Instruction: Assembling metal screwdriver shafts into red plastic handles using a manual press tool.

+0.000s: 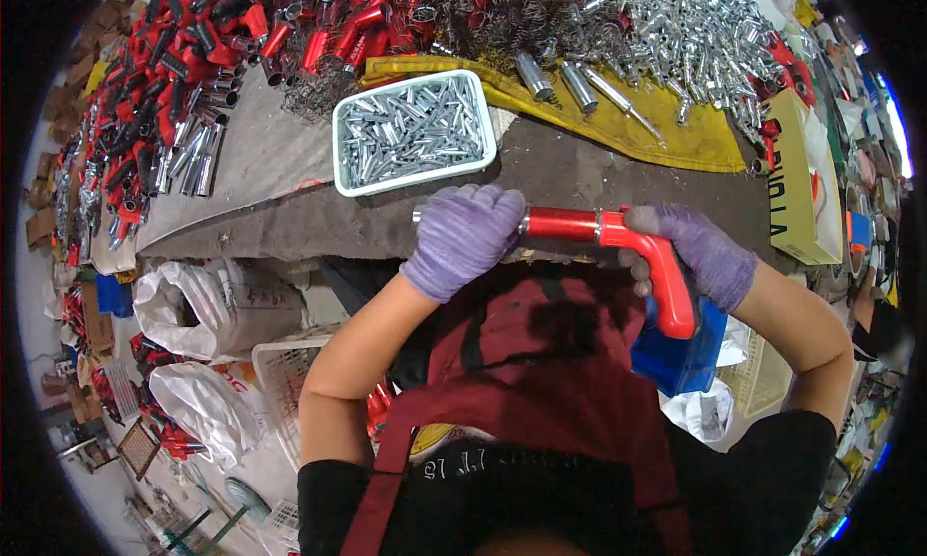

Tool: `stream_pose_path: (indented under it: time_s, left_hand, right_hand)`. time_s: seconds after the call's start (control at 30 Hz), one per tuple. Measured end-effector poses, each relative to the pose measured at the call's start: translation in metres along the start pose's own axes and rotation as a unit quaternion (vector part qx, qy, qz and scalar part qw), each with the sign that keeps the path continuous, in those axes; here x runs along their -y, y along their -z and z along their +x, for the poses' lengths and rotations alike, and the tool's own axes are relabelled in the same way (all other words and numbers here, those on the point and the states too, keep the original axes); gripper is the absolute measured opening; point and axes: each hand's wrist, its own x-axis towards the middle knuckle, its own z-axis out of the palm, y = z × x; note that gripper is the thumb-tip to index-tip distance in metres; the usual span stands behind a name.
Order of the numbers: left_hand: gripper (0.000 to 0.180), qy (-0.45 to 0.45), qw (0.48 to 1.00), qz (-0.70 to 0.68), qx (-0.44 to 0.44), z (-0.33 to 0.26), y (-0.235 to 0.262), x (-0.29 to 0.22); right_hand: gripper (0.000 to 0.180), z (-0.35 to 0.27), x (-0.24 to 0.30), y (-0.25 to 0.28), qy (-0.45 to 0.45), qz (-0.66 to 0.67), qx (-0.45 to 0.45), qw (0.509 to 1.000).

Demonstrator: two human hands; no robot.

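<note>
Just in front of my body I hold a red pistol-shaped tool (565, 224) roughly level, its tubular barrel toward the left and its curved grip hanging down on the right. My left hand (465, 239), in a purple glove, is closed round the barrel's front part; a short metal end sticks out beyond it. My right hand (697, 249), gloved alike, is closed about the rear of the tool, at the top of the grip, some fingers behind it. Beyond my left hand stands a pale green tray (340, 156) full of small metal pins.
Red and black tool parts (159, 83) heap at the far left. Coil springs (488, 25) and shiny metal parts (676, 34) pile at the back, partly on a yellow cloth (695, 141). A yellow box (800, 184) stands right. White sacks (217, 310) sit below the table's left side.
</note>
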Motion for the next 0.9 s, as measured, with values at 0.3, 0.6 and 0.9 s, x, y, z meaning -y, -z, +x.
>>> stream_pose_path:
  time_s: [0.3, 0.6, 0.9]
  left_hand:
    - [0.029, 0.027, 0.992, 0.013, 0.124, 0.011, 0.021, 0.001]
    - [0.027, 0.025, 0.995, -0.085, 0.048, -0.007, 0.016, 0.016]
    - [0.031, 0.016, 0.992, -0.113, 0.054, 0.0, 0.025, 0.009]
  right_hand:
    - [0.044, 0.006, -0.001, 0.002, 0.312, -0.359, -0.068, 0.877]
    - [0.056, -0.003, 0.01, 0.01, 0.381, -0.451, -0.102, 0.801]
    - [0.042, 0.003, 0.011, 0.008, 0.389, -0.524, -0.115, 0.748]
